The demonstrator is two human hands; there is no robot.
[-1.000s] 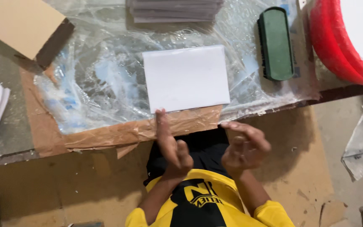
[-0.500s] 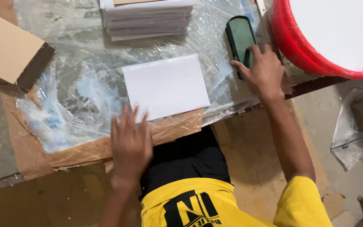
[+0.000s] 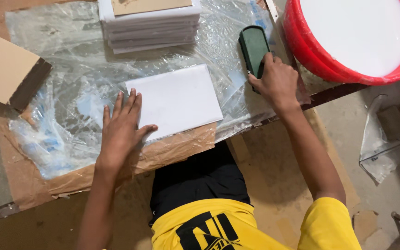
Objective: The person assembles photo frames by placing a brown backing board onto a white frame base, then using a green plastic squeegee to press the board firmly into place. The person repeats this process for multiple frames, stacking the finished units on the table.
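A white rectangular block of sheets (image 3: 178,100) lies on clear plastic film (image 3: 75,74) over a table. My left hand (image 3: 121,129) rests flat at its left edge, fingers spread, touching the white block and the film. My right hand (image 3: 276,81) grips the near end of a dark green oblong brush-like tool (image 3: 253,46) that lies on the plastic to the right of the white block.
A stack of white-edged blocks topped with brown card (image 3: 150,23) sits at the back. A red basin of white liquid (image 3: 355,37) stands at the right. A brown cardboard block (image 3: 8,71) lies at the left. Brown paper (image 3: 172,150) covers the table's front edge.
Both hands rose from my lap to the table. The left hand settled on the white block's edge; the right hand reached the green tool and closed on it.
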